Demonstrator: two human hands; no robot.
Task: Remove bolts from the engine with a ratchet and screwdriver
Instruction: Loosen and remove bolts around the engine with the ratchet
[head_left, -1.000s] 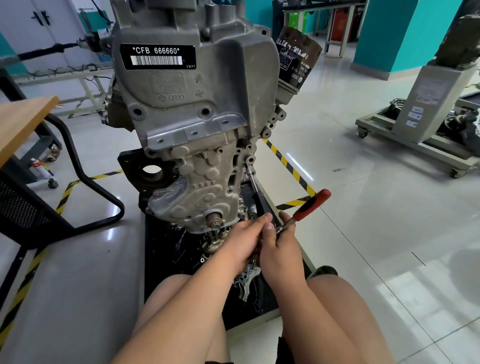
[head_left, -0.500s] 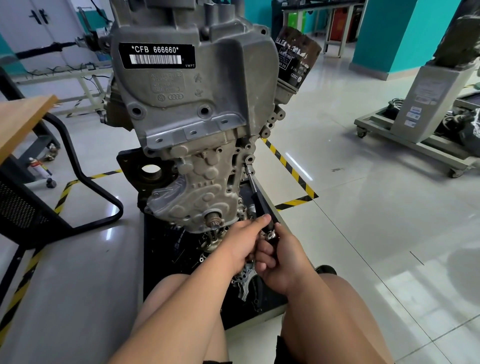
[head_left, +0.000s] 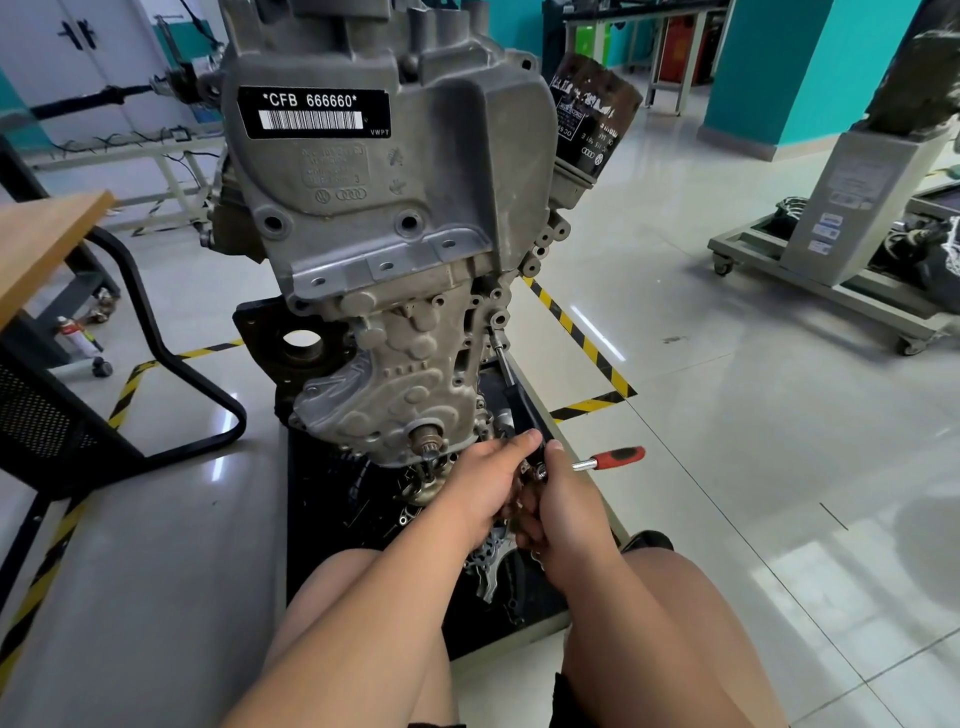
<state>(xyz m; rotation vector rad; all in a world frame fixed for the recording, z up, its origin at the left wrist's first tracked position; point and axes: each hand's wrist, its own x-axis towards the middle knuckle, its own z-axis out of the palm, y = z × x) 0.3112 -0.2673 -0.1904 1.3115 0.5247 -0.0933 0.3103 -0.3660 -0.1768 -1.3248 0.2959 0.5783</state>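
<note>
I work in bright, even, cool-white light. The glossy floor tiles (head_left: 727, 467) throw pale streaks and broad patches of glare on my right, and small glints beside the black chair frame (head_left: 145, 317). The engine (head_left: 415, 218) is sharp, with soft shadow pooled beneath it. Toward the edges straight lines bow and shapes stretch.

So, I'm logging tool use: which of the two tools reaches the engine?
The black-shafted screwdriver: its tip meets a boss on the edge of the engine. The red-handled ratchet juts out sideways, clear of the engine.
</note>
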